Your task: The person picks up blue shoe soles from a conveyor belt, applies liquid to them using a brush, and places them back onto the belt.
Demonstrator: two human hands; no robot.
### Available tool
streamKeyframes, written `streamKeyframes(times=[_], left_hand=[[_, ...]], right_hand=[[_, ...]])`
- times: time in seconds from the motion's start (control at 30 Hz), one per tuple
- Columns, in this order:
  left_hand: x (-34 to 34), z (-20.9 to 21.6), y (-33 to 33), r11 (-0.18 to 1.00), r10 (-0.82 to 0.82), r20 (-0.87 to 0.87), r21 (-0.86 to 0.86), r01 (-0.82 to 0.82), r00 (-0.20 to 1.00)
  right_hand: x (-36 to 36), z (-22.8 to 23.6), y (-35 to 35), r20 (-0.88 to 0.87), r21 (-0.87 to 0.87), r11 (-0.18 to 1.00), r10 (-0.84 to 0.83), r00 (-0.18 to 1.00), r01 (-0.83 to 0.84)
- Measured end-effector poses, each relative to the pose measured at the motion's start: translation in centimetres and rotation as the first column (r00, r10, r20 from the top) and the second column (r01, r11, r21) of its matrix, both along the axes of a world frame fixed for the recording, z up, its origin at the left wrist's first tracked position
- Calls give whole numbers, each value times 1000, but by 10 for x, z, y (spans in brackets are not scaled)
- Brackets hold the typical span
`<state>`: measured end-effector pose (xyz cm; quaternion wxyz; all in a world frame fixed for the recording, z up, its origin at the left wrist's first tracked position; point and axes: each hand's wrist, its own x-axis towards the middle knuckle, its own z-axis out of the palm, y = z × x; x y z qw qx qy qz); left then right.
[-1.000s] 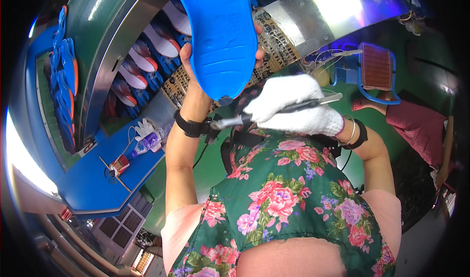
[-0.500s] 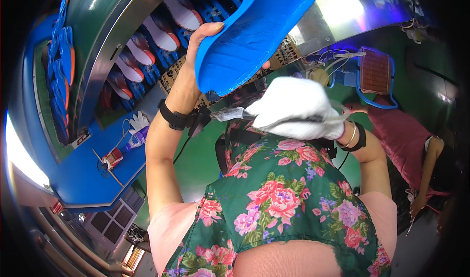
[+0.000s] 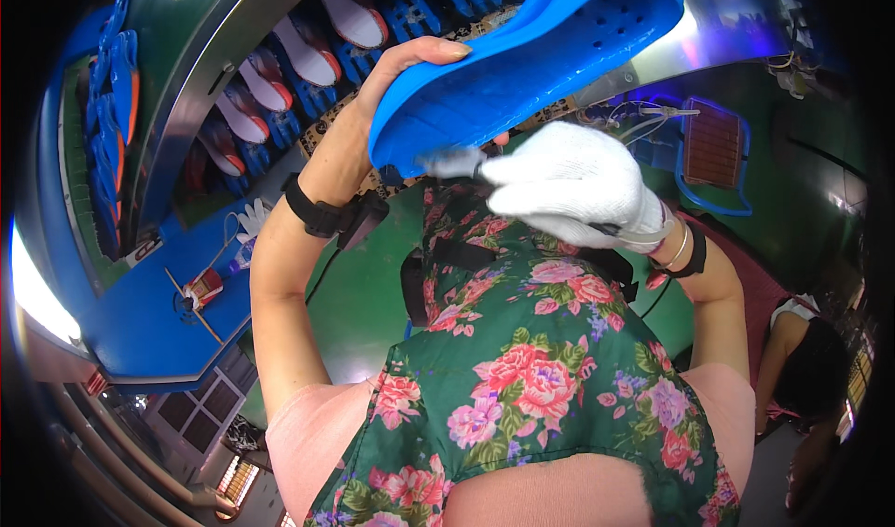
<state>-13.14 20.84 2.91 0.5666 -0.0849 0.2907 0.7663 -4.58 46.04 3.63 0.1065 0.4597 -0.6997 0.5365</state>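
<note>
My bare left hand (image 3: 396, 80) grips a blue shoe sole (image 3: 522, 84) by its side, thumb on the rim and a fingertip showing at the lower edge. The sole is tilted, its hollow inside facing me, with small holes toward the far end. In a white glove, my right hand (image 3: 569, 182) is closed round the handle of a brush (image 3: 452, 162). The brush head is blurred and lies over the sole's near end; whether it touches cannot be made out. A clear tube loops by the right wrist.
Behind the sole, a curved metal-edged conveyor carries several shoe soles (image 3: 303, 52) with pale tops. More blue soles (image 3: 117, 126) stand at far left. A blue table (image 3: 140, 331) holds a red-and-white container (image 3: 203, 289) and a white glove (image 3: 252, 218). At right are a stool (image 3: 716, 150) and another person (image 3: 806, 369).
The blue sole has tipped, its far end swinging right and down. My right hand has moved slightly, bringing the brush head up to the sole's near end. The other person has shifted.
</note>
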Motion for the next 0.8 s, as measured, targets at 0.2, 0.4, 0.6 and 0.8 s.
streamKeyframes(times=[0.2,0.4,0.6,0.8], left_hand=[[-1,2,2,983,-52,-163,-181,22,985],[-6,-27,-6,969,97,-120,238,-66,988],[-9,-26,18,934,217,-145,319,-162,965],[-19,-34,23,915,248,-73,345,-209,966]], right_hand=[[0,-2,-1,110,12,983,181,977,-184],[-4,-2,-10,399,-155,972,223,890,-174],[-5,-2,-15,385,-91,987,-88,919,133],[3,-1,-9,730,-222,951,14,683,217]])
